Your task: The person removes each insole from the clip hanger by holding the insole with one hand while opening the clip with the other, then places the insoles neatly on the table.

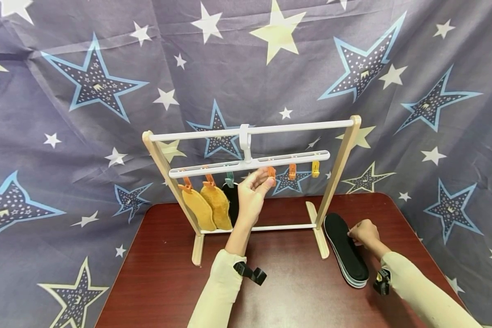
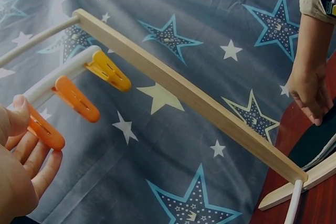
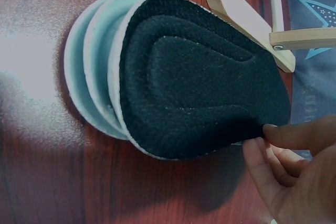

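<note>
Currently, your left hand [image 1: 252, 193] and right hand [image 1: 366, 234] are both grasping

From left to right, you have six clips along the white hanger [image 1: 287, 160]: two orange clips [image 1: 186, 183], a teal clip [image 1: 229, 179], a third orange clip [image 1: 272, 175], a fourth orange clip [image 1: 292, 171] and a yellow clip [image 1: 315, 168]. Three insoles hang there: two yellow insoles [image 1: 198, 209], one under each of the first two clips, then a black insole [image 1: 233, 200] under the teal one. Your left hand pinches the third orange clip between thumb and fingers. At far right, a stack of insoles [image 1: 344, 246] lies on the tabletop [image 1: 160, 273], three edges showing, black on top; your right hand pinches that top one's side edge.

Around the hanger stands a wooden rack [image 1: 338, 173] with two posts and two white rods. Your left hand and wrist block part of the hung black insole from the head camera. The rack's right foot sits just beside the stack. Star-patterned cloth [image 1: 86, 191] hangs behind.

Only the head view gives you the hung insoles. Your left wrist view shows the pinched clip's long face; your right wrist view separates the stack's two pale lower edges and shows the heel contour on top.
</note>
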The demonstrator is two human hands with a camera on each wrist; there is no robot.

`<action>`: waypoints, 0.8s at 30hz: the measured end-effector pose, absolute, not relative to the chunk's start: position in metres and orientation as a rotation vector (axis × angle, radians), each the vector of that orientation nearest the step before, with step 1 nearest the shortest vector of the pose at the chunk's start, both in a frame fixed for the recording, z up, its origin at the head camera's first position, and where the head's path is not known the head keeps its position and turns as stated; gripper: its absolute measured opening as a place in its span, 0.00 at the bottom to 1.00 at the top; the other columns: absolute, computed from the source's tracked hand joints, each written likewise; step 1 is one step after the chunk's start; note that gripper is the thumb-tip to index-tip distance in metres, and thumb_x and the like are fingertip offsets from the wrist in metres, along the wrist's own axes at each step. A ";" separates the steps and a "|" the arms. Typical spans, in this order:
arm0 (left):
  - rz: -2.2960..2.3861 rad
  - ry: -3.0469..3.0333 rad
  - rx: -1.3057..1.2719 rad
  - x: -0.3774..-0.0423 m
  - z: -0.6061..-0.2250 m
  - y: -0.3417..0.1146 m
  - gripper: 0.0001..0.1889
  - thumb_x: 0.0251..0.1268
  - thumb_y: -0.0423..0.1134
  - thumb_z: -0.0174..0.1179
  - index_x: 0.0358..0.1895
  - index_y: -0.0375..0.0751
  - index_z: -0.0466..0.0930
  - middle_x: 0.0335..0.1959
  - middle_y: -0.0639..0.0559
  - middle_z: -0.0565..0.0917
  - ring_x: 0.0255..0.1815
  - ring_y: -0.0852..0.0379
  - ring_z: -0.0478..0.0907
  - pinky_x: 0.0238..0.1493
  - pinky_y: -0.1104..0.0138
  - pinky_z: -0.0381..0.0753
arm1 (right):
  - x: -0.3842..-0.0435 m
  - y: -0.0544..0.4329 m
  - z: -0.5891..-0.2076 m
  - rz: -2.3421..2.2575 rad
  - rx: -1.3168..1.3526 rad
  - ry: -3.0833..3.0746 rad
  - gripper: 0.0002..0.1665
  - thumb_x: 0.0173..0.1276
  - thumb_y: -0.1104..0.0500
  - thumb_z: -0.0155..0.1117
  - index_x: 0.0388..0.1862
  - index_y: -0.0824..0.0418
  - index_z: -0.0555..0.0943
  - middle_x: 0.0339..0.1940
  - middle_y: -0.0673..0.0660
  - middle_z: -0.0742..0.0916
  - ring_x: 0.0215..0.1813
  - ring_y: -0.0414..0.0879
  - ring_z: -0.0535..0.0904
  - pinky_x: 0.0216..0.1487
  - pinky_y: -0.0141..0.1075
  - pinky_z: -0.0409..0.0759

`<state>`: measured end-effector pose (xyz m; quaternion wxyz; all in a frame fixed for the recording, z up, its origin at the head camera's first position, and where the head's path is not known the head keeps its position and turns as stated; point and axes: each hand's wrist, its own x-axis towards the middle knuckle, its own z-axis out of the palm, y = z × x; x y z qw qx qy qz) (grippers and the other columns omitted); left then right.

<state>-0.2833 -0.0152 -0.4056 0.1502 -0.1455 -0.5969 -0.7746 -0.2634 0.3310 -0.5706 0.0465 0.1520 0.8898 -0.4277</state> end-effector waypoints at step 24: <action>-2.187 -1.748 -0.477 -0.277 -0.408 -0.020 0.19 0.64 0.22 0.65 0.58 0.22 0.80 0.50 0.23 0.84 0.44 0.67 0.84 0.52 0.75 0.84 | -0.260 0.329 -0.571 -1.298 0.498 2.735 0.08 0.58 0.67 0.68 0.26 0.74 0.85 0.15 0.55 0.84 0.17 0.43 0.81 0.20 0.36 0.84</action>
